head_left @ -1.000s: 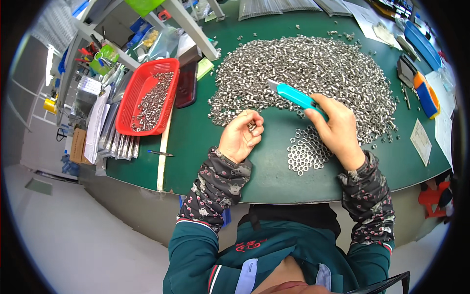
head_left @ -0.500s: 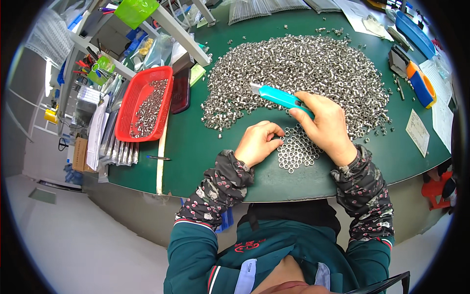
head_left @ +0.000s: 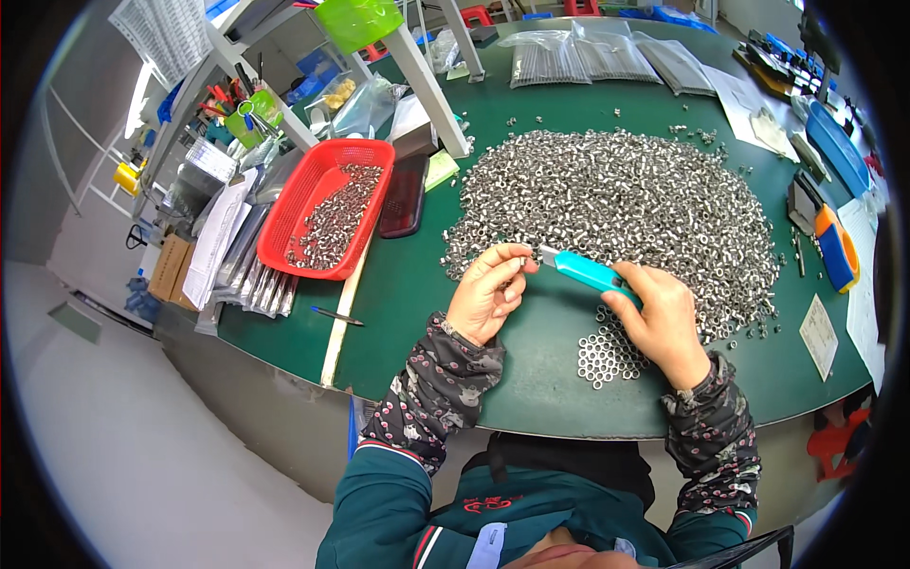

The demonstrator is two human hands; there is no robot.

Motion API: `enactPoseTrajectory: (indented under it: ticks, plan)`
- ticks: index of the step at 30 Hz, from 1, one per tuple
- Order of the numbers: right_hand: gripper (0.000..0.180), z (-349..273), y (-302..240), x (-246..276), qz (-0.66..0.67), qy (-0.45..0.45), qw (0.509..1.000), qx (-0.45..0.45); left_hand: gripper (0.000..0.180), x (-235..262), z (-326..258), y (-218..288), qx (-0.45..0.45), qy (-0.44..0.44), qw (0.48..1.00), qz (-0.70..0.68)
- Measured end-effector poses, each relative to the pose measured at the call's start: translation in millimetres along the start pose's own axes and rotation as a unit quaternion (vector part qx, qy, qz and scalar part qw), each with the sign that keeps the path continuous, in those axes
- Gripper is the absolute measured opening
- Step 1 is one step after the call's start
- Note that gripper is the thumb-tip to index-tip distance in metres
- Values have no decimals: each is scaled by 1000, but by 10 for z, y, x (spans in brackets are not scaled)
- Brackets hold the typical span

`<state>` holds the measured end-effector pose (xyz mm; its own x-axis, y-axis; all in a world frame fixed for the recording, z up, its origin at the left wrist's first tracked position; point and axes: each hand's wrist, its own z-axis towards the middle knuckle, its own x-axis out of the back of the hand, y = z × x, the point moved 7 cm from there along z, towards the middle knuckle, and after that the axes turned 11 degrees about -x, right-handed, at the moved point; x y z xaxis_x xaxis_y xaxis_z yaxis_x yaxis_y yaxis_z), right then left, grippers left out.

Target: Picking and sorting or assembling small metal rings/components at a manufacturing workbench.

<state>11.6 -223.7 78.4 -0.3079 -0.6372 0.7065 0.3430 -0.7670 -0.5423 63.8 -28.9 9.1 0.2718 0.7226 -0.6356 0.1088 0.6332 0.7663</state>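
My right hand (head_left: 661,321) grips a turquoise utility knife (head_left: 590,272) with its blade end pointing left. At that blade's tip, my left hand (head_left: 486,294) is raised with thumb and fingers pinched on a small metal ring (head_left: 522,261), which is mostly covered by the fingertips. Behind both hands spreads a large heap of small shiny metal rings (head_left: 616,190) on the green table (head_left: 531,379). Below my right hand lies a flat single layer of rings (head_left: 607,358), standing on end side by side and partly hidden by the hand.
On the left stands a red plastic basket (head_left: 275,237) with some metal pieces, beside a dark phone-like device (head_left: 404,197) and a pen (head_left: 337,316). Clear plastic bags (head_left: 588,57) lie at the back. An orange and blue tool (head_left: 838,251) and a paper label (head_left: 818,337) sit right.
My left hand has lifted from beside the flat layer of rings to the knife's blade tip, with a ring pinched in its fingers. The whole view has shifted, showing more of the table's far side.
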Motion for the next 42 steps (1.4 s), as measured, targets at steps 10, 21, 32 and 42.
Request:
enactPoseTrajectory:
  ticks: [10, 21, 32, 42]
  plan:
    - [27, 19, 13, -112, -6, -54, 999, 3, 10, 39, 43, -17, -18, 20, 999, 22]
    - [27, -3, 27, -159, 12, -85, 996, -10, 13, -31, 16, -56, -27, -1, 999, 46]
    - [25, -6, -5, -160, -20, -89, 996, -19, 14, 23, 7, -78, -31, 22, 996, 84]
    - [27, -26, -113, -89, -72, -21, 996, 39, 15, 49, -1, -101, -21, 37, 995, 85]
